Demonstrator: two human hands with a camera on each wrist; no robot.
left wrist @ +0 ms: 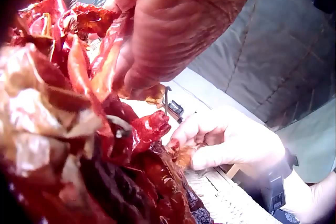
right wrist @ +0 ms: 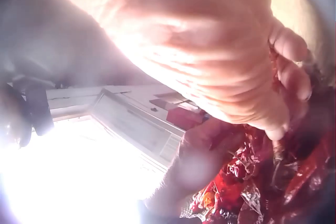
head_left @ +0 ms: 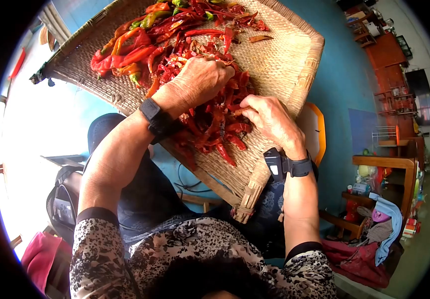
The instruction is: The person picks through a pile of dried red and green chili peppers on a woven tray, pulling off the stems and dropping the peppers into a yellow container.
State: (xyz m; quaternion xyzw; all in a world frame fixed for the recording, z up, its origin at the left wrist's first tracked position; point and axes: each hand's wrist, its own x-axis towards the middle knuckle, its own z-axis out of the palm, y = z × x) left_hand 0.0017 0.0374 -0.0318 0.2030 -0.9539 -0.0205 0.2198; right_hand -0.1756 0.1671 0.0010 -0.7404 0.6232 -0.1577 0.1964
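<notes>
Red peppers (head_left: 217, 119) lie heaped on a woven tray (head_left: 287, 55), with more red, orange and green ones at its far side. Above the middle of the heap, my left hand (head_left: 200, 79) has its fingers curled down; in the left wrist view the left hand (left wrist: 184, 24) grips a shiny red-orange pepper (left wrist: 107, 66). At the heap's right edge my right hand (head_left: 274, 122) pinches a small brownish-orange pepper (left wrist: 184, 157) between thumb and fingers. The right wrist view shows the right hand (right wrist: 210, 50) close over the peppers, its fingertips partly hidden.
The tray's bound corner (head_left: 247, 202) points toward the person's lap. A black bag (head_left: 65, 199) stands at the left. On the right are an orange-edged seat (head_left: 319, 132) and a wooden chair (head_left: 384, 162) with clothes. Dark cables (head_left: 190, 184) lie below the tray.
</notes>
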